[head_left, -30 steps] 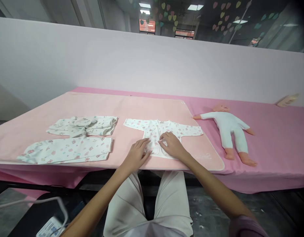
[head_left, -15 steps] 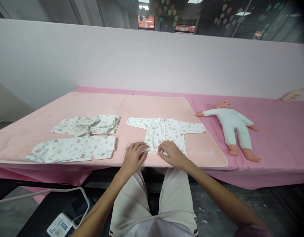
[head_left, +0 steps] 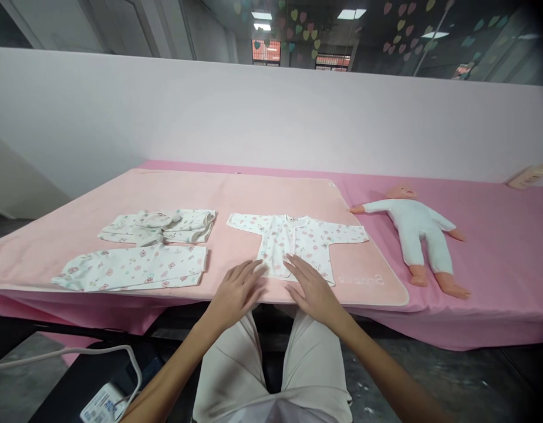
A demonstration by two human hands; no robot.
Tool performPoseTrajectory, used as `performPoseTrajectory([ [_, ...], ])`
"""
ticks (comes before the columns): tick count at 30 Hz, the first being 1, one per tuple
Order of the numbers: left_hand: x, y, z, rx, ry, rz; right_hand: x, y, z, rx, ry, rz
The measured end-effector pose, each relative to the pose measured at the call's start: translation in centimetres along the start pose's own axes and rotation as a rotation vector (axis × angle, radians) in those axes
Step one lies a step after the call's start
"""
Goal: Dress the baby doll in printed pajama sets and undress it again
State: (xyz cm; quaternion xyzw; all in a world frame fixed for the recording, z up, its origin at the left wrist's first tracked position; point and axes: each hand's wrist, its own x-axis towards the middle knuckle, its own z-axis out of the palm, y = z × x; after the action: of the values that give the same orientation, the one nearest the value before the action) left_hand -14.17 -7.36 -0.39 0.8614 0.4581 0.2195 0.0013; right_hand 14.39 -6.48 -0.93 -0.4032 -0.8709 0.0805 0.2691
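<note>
A small white baby shirt (head_left: 313, 239) with a coloured print lies spread on the peach mat, sleeves out to both sides and collar away from me. My left hand (head_left: 238, 291) is at its lower left corner, fingers stretched out and thumb apart. Over the lower hem, right of the middle, is my right hand (head_left: 313, 291), its fingers spread. Neither hand grips the cloth; whether the fingertips touch it I cannot tell. Left of the shirt lie printed baby trousers (head_left: 134, 268), laid flat, and behind them a folded printed garment (head_left: 159, 226).
A baby doll (head_left: 418, 229) in a white suit lies on the pink sheet (head_left: 495, 247) at the right. The peach mat (head_left: 187, 188) covers the table's left and middle. A pale bottle (head_left: 527, 176) lies by the white wall (head_left: 271, 117). A white device with a cable (head_left: 104, 404) is at lower left.
Both hands have let go of the shirt's lower hem and drawn slightly back toward me, fingers opening out. The shirt lies as before. The view has tilted up a little.
</note>
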Motion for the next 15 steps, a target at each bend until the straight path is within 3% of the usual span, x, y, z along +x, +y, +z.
performPoseTrajectory([
  [4,-0.7,0.5,0.6,-0.002,-0.074,0.064,-1.7,-0.3,0.6,-0.024,-0.083,-0.018],
  [10,-0.8,0.9,1.0,0.012,-0.039,0.014,-2.3,-1.0,0.6,0.01,-0.098,-0.009],
  [13,-1.0,1.0,0.1,-0.022,-0.028,-0.003,-2.9,-1.3,-0.4,0.117,-0.123,0.043],
  [15,-1.1,0.5,-1.3,-0.061,-0.037,-0.044,-3.5,-0.8,-1.7,0.225,-0.05,0.136],
])
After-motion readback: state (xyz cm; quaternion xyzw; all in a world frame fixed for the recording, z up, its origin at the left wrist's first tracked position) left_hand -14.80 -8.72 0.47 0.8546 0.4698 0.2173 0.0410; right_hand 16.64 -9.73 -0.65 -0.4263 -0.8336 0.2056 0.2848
